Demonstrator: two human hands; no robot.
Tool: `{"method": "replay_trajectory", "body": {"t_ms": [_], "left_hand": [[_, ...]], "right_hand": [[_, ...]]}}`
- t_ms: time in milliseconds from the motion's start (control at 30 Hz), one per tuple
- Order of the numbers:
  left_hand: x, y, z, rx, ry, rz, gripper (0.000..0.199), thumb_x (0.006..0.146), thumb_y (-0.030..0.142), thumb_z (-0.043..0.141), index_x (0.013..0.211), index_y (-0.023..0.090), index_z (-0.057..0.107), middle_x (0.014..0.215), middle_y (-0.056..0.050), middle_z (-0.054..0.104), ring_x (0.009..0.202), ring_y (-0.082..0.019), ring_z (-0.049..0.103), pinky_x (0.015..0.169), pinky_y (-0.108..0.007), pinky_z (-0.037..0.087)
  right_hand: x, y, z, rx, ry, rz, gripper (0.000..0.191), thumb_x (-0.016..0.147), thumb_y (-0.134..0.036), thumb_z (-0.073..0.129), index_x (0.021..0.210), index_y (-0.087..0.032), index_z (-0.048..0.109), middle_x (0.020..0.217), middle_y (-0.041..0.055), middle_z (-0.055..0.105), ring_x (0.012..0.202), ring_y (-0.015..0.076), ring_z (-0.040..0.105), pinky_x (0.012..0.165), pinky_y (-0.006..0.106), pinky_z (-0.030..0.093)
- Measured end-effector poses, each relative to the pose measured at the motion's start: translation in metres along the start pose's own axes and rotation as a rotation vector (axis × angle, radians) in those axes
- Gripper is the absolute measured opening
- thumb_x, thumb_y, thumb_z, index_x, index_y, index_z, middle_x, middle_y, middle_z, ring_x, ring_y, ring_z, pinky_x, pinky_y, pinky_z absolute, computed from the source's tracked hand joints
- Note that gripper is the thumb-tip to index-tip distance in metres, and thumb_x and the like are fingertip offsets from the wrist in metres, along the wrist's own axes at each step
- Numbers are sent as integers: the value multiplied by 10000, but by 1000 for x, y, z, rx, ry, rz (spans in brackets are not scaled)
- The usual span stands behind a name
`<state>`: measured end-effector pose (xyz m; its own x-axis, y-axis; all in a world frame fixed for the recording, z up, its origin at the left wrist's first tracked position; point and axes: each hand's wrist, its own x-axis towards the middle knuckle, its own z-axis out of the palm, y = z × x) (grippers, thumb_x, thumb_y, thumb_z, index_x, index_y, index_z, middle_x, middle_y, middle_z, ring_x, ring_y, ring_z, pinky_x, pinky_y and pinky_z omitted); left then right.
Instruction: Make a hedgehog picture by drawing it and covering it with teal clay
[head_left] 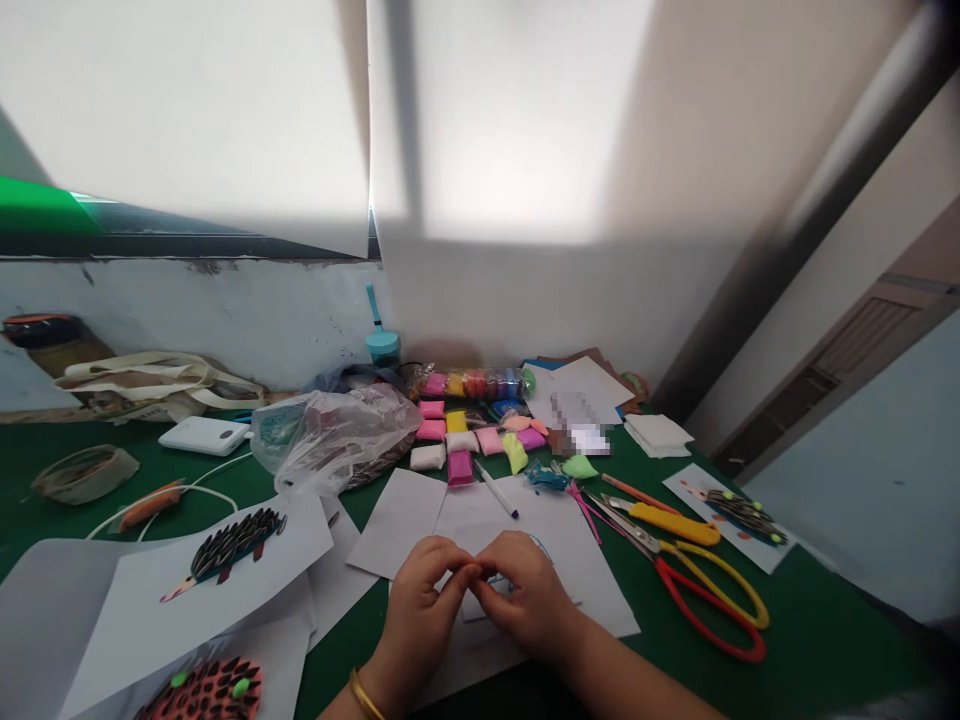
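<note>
Over the white paper [607, 600] in front of me, my left hand [420, 605] and my right hand [529, 590] meet at the fingertips. Both are closed in a pinch, thumbs and forefingers pressed together. Whatever sits between the fingertips, if anything, is too small or hidden to name. Beneath my right hand, blue lines and a smaller white piece partly show on the paper. Just beyond the hands lies a marker pen [496, 490] with a dark tip. Several coloured clay packets [460, 467] stand in rows behind it.
Scissors [712, 600] with red and yellow handles and a yellow box cutter [675, 522] lie to the right, near a hedgehog picture [739, 515]. At left are another seed hedgehog picture [236, 545], a clear plastic bag [337, 435] and a white power bank [202, 435].
</note>
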<state>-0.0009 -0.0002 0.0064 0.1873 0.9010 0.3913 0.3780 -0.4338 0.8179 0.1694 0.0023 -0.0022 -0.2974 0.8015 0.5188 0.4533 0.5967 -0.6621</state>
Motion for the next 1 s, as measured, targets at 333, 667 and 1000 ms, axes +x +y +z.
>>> {"method": "replay_trajectory", "body": {"t_ms": [333, 667, 1000], "left_hand": [[-1, -1, 1, 29, -12, 19, 122, 889, 303, 624, 908, 223, 714, 869, -51, 659, 830, -203, 629, 753, -320, 527], [0, -1, 0, -13, 1, 11, 218, 915, 349, 590, 792, 205, 698, 801, -55, 645, 779, -197, 617, 716, -305, 514], [2, -1, 2, -14, -13, -128, 217, 839, 420, 664, 902, 214, 693, 818, -36, 672, 744, -193, 604, 696, -311, 511]], "right_hand": [[0, 3, 2, -36, 33, -19, 86, 837, -193, 618, 755, -209, 636, 680, 6, 649, 679, 169, 575, 681, 308, 387], [-1, 3, 1, 21, -23, -35, 145, 922, -295, 581, 858, -219, 687, 745, 21, 684, 720, 167, 594, 707, 311, 409], [1, -1, -7, 112, 79, 67, 173, 946, -275, 533, 852, -218, 667, 773, 24, 656, 757, 170, 591, 717, 309, 442]]}}
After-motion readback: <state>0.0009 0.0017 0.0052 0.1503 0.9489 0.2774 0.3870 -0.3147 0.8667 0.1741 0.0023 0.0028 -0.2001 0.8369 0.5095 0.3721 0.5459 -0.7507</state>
